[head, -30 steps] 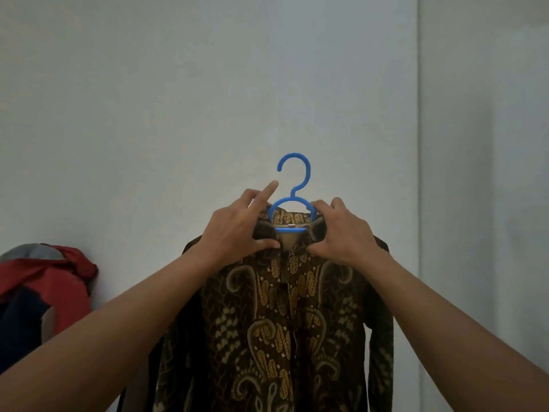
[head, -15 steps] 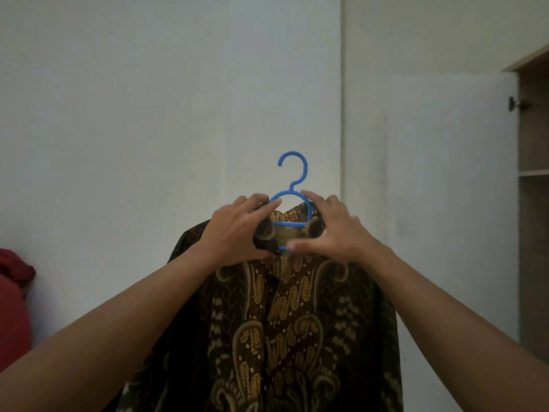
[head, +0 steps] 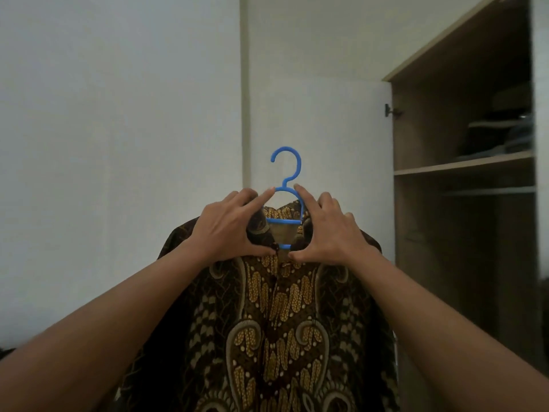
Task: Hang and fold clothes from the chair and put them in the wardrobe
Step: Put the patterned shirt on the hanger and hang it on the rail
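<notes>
Head view: a dark brown batik shirt with gold paisley and leaf patterning (head: 276, 322) is seen held up at chest height on a blue plastic hanger with a round hook (head: 286, 185), in front of a pale wall (head: 118, 114). The shirt is draped over the hanger's shoulders, front facing the camera, collar at the hanger's neck; its lower part runs out of frame.

The left hand (head: 225, 230) is closed on the left side of the collar, thumb pressed against the placket, with the index finger extended up along the hanger's left arm and touching it. The right hand (head: 329, 233) is closed on the right side of the collar in a matching grip, thumb at the placket, index finger laid on the hanger's right arm. The two thumbs are just apart, either side of the button line. The hook stands upright and free above both hands.

An open wooden wardrobe (head: 463, 203) is noted to the right, well apart from the shirt. Folded dark garments (head: 499, 138) lie on its upper shelf; their detail is blurred.
</notes>
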A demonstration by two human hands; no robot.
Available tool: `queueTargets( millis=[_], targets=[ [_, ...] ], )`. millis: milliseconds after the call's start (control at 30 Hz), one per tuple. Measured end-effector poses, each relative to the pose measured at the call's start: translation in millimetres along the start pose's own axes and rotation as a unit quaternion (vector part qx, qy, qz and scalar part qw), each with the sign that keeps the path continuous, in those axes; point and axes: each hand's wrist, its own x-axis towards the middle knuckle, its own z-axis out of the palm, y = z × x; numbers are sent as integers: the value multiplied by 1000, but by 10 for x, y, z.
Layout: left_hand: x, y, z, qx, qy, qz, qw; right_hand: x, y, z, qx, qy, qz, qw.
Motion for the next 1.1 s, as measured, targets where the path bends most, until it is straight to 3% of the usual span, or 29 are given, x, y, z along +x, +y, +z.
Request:
queueTargets(
  millis=[300,733,1100],
  targets=[
    [946,1048,684,-70,16,28,997,-316,1361,-40,-111,58,61,990],
    [2264,2149,2385,-157,16,100,982,-394,3179,570,-171,14,197,965],
    [3528,2754,3783,-254,50,203,944,-119,4493,974,-133,6,371,919]
  ],
)
